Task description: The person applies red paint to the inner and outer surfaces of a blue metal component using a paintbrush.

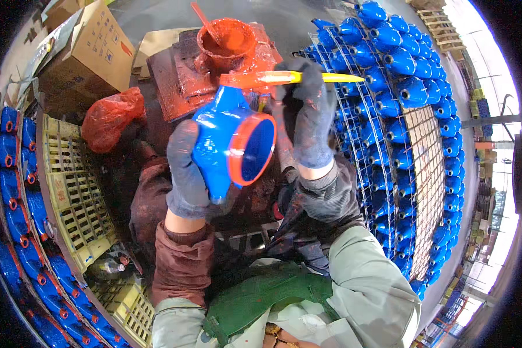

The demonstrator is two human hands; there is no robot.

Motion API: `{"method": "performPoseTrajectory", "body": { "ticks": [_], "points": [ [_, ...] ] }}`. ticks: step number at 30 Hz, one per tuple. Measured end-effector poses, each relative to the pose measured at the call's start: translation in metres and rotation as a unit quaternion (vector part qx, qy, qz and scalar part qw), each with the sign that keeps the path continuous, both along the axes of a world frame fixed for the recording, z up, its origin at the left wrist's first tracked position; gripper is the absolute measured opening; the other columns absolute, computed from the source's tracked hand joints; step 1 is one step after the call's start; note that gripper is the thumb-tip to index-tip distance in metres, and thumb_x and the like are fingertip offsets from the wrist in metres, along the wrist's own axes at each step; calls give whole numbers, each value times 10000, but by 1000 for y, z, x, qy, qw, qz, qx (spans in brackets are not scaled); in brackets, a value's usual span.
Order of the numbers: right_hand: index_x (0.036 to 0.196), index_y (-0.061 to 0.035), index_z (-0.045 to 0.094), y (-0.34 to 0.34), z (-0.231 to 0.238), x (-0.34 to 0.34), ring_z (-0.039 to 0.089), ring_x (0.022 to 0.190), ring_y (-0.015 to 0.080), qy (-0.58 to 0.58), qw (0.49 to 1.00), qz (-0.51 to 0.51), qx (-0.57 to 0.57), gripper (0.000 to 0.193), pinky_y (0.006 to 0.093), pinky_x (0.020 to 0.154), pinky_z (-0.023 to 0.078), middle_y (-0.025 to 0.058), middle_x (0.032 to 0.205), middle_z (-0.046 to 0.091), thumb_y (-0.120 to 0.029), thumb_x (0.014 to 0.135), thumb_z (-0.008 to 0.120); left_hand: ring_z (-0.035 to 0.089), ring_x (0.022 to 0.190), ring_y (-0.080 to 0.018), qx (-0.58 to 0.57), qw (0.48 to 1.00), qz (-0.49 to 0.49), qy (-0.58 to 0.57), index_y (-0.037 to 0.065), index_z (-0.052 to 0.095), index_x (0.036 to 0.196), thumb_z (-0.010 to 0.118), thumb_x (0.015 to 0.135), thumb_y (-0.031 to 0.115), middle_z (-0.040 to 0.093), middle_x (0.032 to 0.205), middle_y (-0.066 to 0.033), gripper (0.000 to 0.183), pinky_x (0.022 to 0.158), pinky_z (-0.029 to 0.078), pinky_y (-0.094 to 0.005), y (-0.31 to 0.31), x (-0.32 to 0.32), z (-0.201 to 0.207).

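A blue metal casting, looking like a valve body [217, 136], is held up in front of me, its round open mouth facing right with a red-painted rim. My left hand [185, 168], in a grey glove, is closed around its left side. My gloved right hand [314, 116] grips a paintbrush [327, 77] with a yellow handle. The brush lies level over the casting's upper neck, its red-coated end pointing left. Whether the bristles touch the neck I cannot tell for certain. Just beyond stands a red paint pot [203, 42] with a red stick leaning in it.
The pot rests on a red-smeared stand [174, 75]. At the left are a cardboard box [98, 55], a red plastic bag [115, 119] and yellow slatted crates [75, 180]. Blue castings with red rims [26, 232] line the far left. More blue castings [414, 90] fill wire-mesh racks at the right.
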State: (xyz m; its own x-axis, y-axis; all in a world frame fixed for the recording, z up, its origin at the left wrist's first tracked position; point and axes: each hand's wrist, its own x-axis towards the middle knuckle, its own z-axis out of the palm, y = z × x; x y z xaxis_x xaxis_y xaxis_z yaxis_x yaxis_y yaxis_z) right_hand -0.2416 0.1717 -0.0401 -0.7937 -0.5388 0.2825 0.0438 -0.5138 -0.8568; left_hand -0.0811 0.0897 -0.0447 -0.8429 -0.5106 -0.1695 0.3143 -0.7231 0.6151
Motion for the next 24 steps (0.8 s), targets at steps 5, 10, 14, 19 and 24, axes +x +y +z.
{"method": "performPoseTrajectory", "body": {
  "ticks": [5,10,14,19,24],
  "points": [
    [1186,-77,547,-11,-54,-3,664,737,253,-385,858,309,-144,334,366,657,572,140,902,678,-339,992,477,635,881,-302,348,906,-173,167,-14,455,1305,533,862,565,615,1061,-192,734,694,537,-413,5,-6,-21],
    [1098,-66,593,-6,-57,-14,672,692,204,-449,854,241,-108,387,301,541,565,119,888,693,-417,975,486,638,889,-319,227,954,-169,101,34,445,1320,559,819,629,633,1043,-192,787,632,540,-433,12,2,-18],
    [1031,-39,612,-3,-50,-38,664,650,213,-363,905,184,-123,457,303,538,546,108,806,695,-473,949,497,607,1027,-415,209,958,-101,167,31,411,1355,544,792,702,611,1149,-237,886,674,569,-505,7,8,-2],
    [997,-5,586,3,-11,-24,604,705,220,-259,955,60,-136,410,328,573,491,98,837,625,-399,970,479,611,984,-193,-91,993,38,-59,5,549,1228,591,909,454,626,1132,-92,552,865,508,-345,-1,-14,-30],
    [978,-6,641,1,4,-5,581,551,113,49,985,-96,132,284,253,491,445,49,696,651,-280,917,598,620,915,-350,-621,723,72,-293,56,543,1222,716,759,422,615,1057,-197,615,772,517,-425,5,-18,-30]
  ]
}}
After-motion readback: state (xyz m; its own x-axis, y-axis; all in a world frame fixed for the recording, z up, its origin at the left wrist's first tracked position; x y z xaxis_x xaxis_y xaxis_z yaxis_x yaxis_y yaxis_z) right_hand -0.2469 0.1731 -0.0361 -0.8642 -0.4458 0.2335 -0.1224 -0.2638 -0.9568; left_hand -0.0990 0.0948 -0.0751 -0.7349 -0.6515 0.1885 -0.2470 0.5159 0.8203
